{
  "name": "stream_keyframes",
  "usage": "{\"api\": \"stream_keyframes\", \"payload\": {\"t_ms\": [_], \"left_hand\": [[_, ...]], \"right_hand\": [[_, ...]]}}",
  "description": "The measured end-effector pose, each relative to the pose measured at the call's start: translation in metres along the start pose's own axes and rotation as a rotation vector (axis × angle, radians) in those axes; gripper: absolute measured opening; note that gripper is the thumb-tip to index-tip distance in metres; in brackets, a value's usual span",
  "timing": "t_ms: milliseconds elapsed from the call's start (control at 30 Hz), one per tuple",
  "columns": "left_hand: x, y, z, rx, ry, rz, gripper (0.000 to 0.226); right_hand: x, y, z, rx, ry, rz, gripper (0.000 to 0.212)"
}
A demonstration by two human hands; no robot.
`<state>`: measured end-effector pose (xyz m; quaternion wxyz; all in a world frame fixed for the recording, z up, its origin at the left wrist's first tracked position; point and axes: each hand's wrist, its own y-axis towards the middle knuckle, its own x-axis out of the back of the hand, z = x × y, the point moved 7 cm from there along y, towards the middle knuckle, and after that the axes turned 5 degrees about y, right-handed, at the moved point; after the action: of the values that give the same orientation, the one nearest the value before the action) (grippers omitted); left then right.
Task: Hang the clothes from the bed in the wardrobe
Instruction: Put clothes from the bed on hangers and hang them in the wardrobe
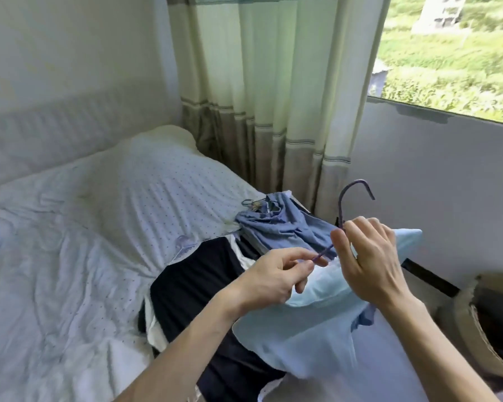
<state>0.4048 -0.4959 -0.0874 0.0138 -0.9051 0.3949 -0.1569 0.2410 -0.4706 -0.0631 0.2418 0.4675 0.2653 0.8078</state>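
**A:** Item one: what are you holding?

**B:** Purple hanger [340, 208], thin, with its hook pointing up. Your right hand [369, 256] is wrapped round its neck just under the hook. Your left hand [270, 277] pinches the end of one arm between thumb and fingers.

**A:** Item two, the garment?

**B:** Light blue shirt [317, 338] — plain, soft, slightly creased. It drapes beneath both your hands at the bed's near right side and hides the hanger's other arm.

**A:** Lying on the bed?

**B:** Navy garment [192, 280] with white trim, spread on the dotted white quilt [70, 256]. A crumpled mid-blue garment [276, 227] lies just beyond it — close to the striped curtain [273, 82]. A woven basket [471, 329] stands at far right.
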Motion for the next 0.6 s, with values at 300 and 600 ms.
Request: {"api": "stream_keyframes", "payload": {"t_ms": [300,600], "left_hand": [[0.066,-0.157,0.039,0.207,-0.078,-0.383,0.023],[0.108,-0.365,0.054,0.399,-0.012,-0.666,0.022]], "right_hand": [[-0.1,-0.011,0.146,0.295,0.382,0.311,0.043],[-0.145,-0.079,0.282,0.502,0.555,0.668,0.053]]}}
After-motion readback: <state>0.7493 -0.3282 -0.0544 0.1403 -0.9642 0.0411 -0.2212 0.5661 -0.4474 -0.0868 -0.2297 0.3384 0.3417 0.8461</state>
